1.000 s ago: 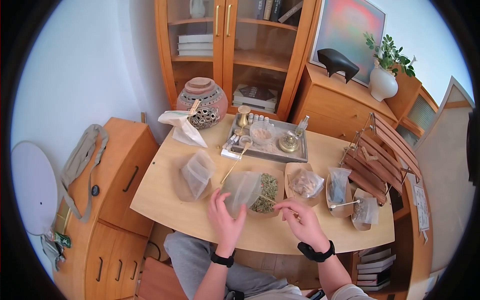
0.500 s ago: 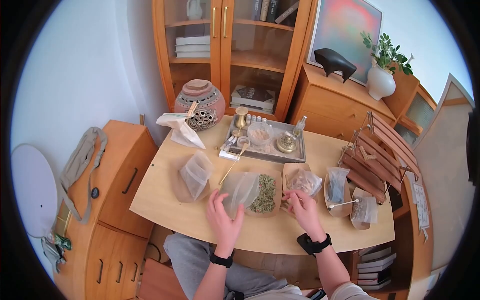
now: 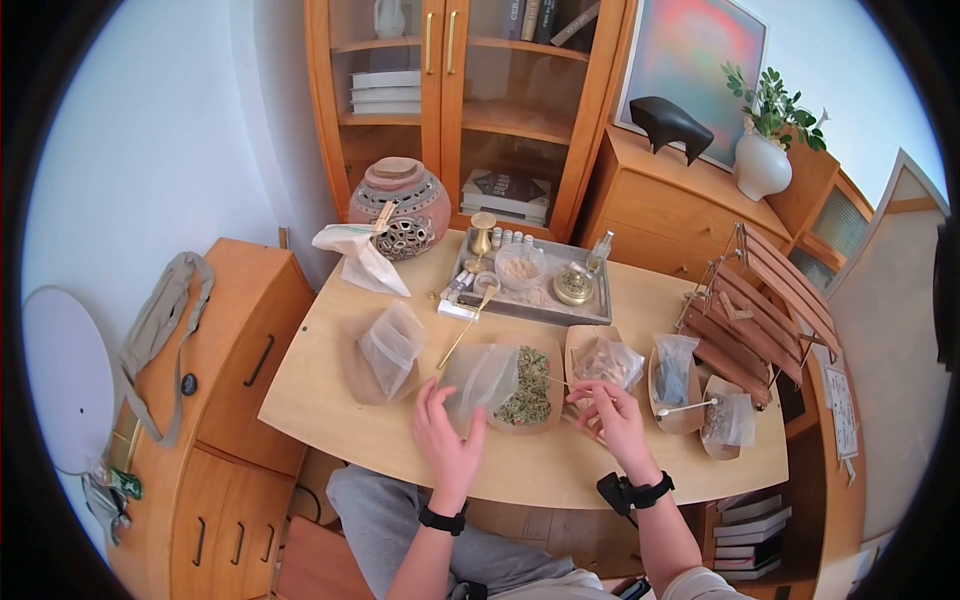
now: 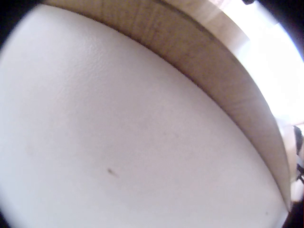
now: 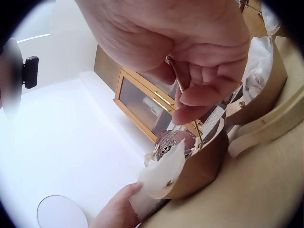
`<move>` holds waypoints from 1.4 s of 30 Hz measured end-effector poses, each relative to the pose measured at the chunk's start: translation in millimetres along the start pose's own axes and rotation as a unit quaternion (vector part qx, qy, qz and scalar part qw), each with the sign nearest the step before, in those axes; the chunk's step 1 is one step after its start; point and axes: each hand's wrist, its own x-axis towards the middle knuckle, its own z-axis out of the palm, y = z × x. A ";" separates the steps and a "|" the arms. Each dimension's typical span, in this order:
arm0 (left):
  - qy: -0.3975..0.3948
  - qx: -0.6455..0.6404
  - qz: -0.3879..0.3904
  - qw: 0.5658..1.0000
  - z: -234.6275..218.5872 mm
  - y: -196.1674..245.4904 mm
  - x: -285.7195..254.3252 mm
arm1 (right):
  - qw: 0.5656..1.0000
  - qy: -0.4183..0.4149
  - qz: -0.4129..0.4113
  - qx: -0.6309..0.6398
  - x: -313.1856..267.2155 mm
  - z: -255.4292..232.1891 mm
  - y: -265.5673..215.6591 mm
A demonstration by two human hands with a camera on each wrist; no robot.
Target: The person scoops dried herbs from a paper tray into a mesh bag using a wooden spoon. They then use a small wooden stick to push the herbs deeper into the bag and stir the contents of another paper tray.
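Note:
In the head view a paper tray (image 3: 548,420) carries dried green herbs (image 3: 526,388). A translucent bag (image 3: 482,378) lies over its left side. My left hand (image 3: 450,440) holds the bag's near-left edge between thumb and fingers; the right wrist view shows those fingertips against the white bag (image 5: 164,173). With my right hand (image 3: 612,415) I pinch a slender brass-coloured rod (image 5: 178,78), slanting toward the herb tray's rim (image 5: 204,156). The right hand is just right of that tray. Only a white surface (image 4: 118,118) and wooden edge show in the left wrist view.
Another bag (image 3: 388,345) lies on a tray at left. To the right are trays with bagged pinkish pieces (image 3: 612,362), a blue bag (image 3: 676,368) and dark bits (image 3: 722,425). Behind stand a grey tray (image 3: 560,312) with vessels, a gold spoon (image 3: 465,325), and a slatted rack (image 3: 745,315).
My right hand has moved up and right from the herbs with the rod, which now points back toward them. The herbs' surface looks shifted. My left hand has stayed in place.

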 end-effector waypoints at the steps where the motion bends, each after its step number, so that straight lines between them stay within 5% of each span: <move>1: 0.000 0.000 0.000 1.000 -0.2 0.7 0.0 | 1.000 0.000 0.000 0.000 -1.9 0.2 -3.9; 7: 0.005 0.002 0.005 1.000 0.0 2.4 0.1 | 0.998 -0.053 -0.041 0.007 -15.5 14.6 -33.0; 10: 0.004 0.005 0.000 1.000 -1.9 3.5 0.6 | 0.989 -0.081 -0.084 -0.090 -17.7 22.2 -38.4; 15: 0.003 -0.003 -0.002 1.000 -0.5 2.5 -0.4 | 0.997 0.008 -0.057 -0.058 -10.7 9.2 -24.9; 30: 0.000 0.005 -0.003 1.000 -1.7 3.3 0.8 | 0.999 -0.044 0.031 -0.003 -0.5 18.9 0.1; 42: 0.005 0.003 0.002 1.000 -1.1 2.8 0.7 | 1.000 -0.014 0.004 0.015 -17.0 0.8 -22.8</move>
